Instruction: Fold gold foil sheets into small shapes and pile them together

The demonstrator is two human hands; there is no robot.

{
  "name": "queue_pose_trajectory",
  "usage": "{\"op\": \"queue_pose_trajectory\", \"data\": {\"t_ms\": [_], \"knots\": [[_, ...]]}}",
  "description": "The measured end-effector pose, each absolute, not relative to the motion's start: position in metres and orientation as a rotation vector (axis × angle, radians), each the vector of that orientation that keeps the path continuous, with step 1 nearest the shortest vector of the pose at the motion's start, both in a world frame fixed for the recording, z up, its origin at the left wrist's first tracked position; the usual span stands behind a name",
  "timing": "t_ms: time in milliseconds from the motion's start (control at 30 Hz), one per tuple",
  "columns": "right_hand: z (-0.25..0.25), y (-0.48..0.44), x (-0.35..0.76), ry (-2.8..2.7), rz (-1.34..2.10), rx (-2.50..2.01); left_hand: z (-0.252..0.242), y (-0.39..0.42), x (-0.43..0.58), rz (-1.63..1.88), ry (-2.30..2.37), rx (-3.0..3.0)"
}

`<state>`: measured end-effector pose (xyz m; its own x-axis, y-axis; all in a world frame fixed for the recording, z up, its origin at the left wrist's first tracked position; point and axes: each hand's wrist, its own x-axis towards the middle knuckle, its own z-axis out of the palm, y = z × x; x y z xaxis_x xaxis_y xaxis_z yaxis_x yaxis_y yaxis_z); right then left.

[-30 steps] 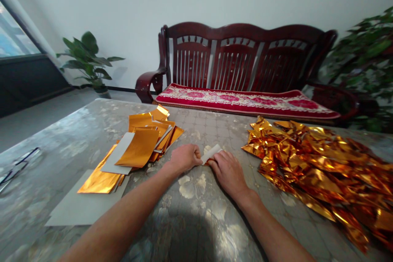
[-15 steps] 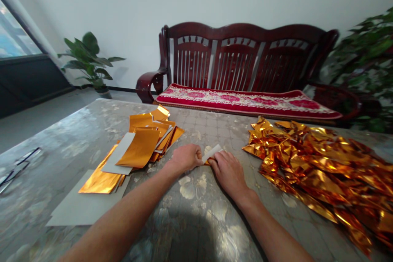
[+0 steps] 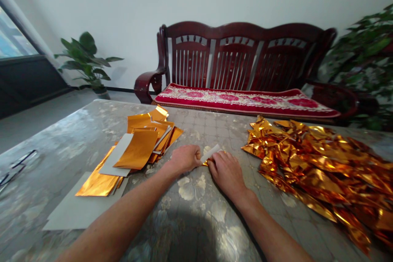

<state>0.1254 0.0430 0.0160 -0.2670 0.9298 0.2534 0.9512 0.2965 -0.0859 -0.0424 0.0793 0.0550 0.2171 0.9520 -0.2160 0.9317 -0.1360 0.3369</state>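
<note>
Between my hands, low over the table, is a sheet of gold foil paper with its pale grey back showing and a sliver of gold below. My left hand pinches its left end between thumb and fingers. Curled over the right end is my right hand, its fingers closed on the paper and hiding part of it. Left of my hands lies a loose stack of flat gold foil sheets, some with the grey side up. To the right spreads a heap of folded, crumpled gold foil pieces.
The table has a patterned grey cover. Larger grey sheets lie under the stack, and glasses rest at the far left. Beyond the table stand a dark wooden bench with a red cushion and potted plants.
Both hands stay almost in place on the paper, with slightly more gold showing at its lower edge. The whole view has shifted a little.
</note>
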Motion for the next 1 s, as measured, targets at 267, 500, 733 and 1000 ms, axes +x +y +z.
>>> {"op": "queue_pose_trajectory", "data": {"t_ms": [267, 500, 733, 1000], "knots": [[0.021, 0.040, 0.124, -2.289, -0.071, -1.693, 0.054, 0.080, -0.043, 0.054, 1.737, 2.109], [0.019, 0.038, 0.125, -2.287, -0.099, -1.668, 0.053, 0.084, -0.043, 0.030, 1.724, 2.104], [0.017, 0.032, 0.126, -2.224, 0.020, -1.677, 0.053, 0.081, -0.042, 0.037, 1.739, 2.107], [0.017, 0.027, 0.137, -2.213, 0.228, -1.410, 0.056, 0.080, -0.042, 0.042, 1.733, 2.109]]}}
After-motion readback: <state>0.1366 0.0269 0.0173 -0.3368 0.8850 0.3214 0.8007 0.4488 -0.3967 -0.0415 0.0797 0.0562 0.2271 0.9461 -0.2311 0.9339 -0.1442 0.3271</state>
